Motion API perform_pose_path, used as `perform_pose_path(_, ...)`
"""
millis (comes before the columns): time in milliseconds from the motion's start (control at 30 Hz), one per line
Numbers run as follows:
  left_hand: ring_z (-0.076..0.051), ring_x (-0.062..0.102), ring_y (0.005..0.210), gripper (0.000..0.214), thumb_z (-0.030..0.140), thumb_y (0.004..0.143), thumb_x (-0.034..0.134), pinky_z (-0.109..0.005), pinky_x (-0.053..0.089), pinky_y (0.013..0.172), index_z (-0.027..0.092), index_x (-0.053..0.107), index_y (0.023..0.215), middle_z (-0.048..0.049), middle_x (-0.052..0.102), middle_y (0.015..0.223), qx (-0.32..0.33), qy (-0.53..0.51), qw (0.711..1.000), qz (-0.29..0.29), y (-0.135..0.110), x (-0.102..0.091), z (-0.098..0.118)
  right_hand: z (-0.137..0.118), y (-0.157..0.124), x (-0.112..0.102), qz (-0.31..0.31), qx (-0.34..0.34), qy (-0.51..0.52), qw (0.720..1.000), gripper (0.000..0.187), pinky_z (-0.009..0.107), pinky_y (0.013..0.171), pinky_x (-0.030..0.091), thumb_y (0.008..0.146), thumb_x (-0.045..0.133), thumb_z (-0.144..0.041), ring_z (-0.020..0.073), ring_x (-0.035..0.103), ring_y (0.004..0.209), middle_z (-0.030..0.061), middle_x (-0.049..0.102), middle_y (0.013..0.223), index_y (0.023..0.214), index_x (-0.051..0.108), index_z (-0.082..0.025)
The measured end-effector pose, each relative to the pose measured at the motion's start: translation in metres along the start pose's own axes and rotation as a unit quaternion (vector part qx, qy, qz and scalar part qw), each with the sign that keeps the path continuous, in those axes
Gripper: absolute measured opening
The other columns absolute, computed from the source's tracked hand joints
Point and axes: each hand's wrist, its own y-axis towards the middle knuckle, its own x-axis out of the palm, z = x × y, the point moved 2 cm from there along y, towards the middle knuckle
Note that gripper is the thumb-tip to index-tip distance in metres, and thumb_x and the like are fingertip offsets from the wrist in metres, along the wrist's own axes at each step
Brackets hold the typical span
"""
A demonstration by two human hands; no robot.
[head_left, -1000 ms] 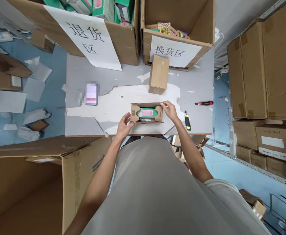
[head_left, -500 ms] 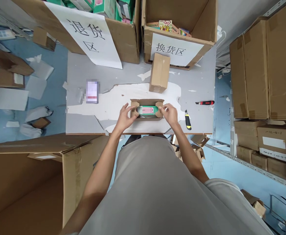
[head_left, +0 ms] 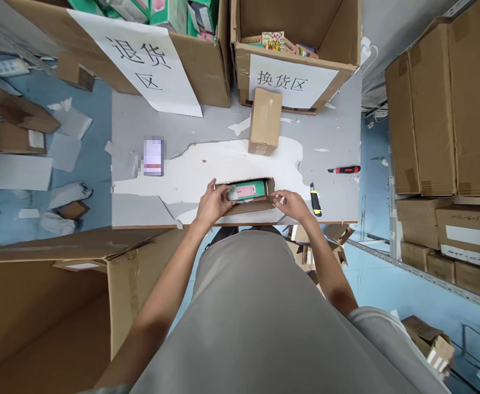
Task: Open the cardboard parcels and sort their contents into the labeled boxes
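Around a gray table point(head_left: 334, 137), blue floor point(head_left: 100, 148) strewn with white paper point(head_left: 13, 172) and cardboard scraps point(head_left: 22, 112) at left, and tall brown cartons point(head_left: 432, 109) stacked at right. Along the table's far edge, side by side: a large left box point(head_left: 209, 71) of green packets point(head_left: 169, 16) and a large right box point(head_left: 242, 74) of small colorful packets point(head_left: 273, 41), each fronted by a white sign point(head_left: 291, 82) in black Chinese characters. Just before the large right box, a small taped box point(head_left: 265, 120).

Close to the table's front edge, on a torn-edged white patch point(head_left: 223, 156), an open brown carton point(head_left: 252, 206): long, narrow, plain, set askew with its right end slightly farther off. Lying lengthwise inside, a green-and-pink package point(head_left: 248, 190): oblong, bright green along the far side and right end, a broad pink panel over the middle, a paler, grayish left end partly behind fingertips.

About that left end, the left hand point(head_left: 214, 205), thumb and fingers curled; cannot tell whether pinching the package or only the carton's end. Opposite, the right hand point(head_left: 293, 205), thumb and forefinger brought together, pinching the carton's end edge. Off to the right, a yellow-and-black cutter point(head_left: 315, 200) and, farther out, a red-and-black cutter point(head_left: 344, 169). Well apart to the left, a pixelated violet rectangle point(head_left: 153, 156).
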Motion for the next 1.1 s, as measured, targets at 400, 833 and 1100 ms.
perform_pose_path(400,-0.033,0.076,0.138,0.075,0.047,0.095,0.073,-0.059,0.060,0.123,0.030,0.050,0.164,-0.0198,0.058,0.171,-0.067,-0.363,0.927,0.060,-0.016,0.000,-0.072,0.034,0.005,0.037,0.124,-0.031,0.226,0.966,0.054,0.039,0.095,0.066,0.109,0.060,-0.049,0.0252,0.078,0.106,0.0077,0.082,0.117,0.158,0.068,-0.028)
perform_pose_path(833,-0.034,0.074,0.122,0.053,0.034,0.067,0.075,-0.050,0.059,0.117,0.018,0.073,0.118,-0.0114,0.082,0.116,-0.238,-0.365,0.900,0.033,0.005,0.072,-0.065,0.061,0.072,0.121,0.071,0.042,0.409,0.909,0.083,0.054,0.132,0.052,0.084,0.080,-0.065,0.0347,0.067,0.148,0.0141,0.073,0.160,0.155,0.068,-0.023)
perform_pose_path(1100,-0.036,0.079,0.117,0.054,0.067,0.079,0.085,-0.048,0.065,0.108,0.018,0.081,0.101,-0.0126,0.085,0.116,-0.264,-0.355,0.897,0.010,-0.040,0.063,-0.062,0.063,0.023,0.110,0.083,0.109,0.290,0.947,0.070,0.054,0.113,0.065,0.103,0.061,-0.077,0.0316,0.079,0.118,0.0090,0.085,0.136,0.151,0.078,-0.028)
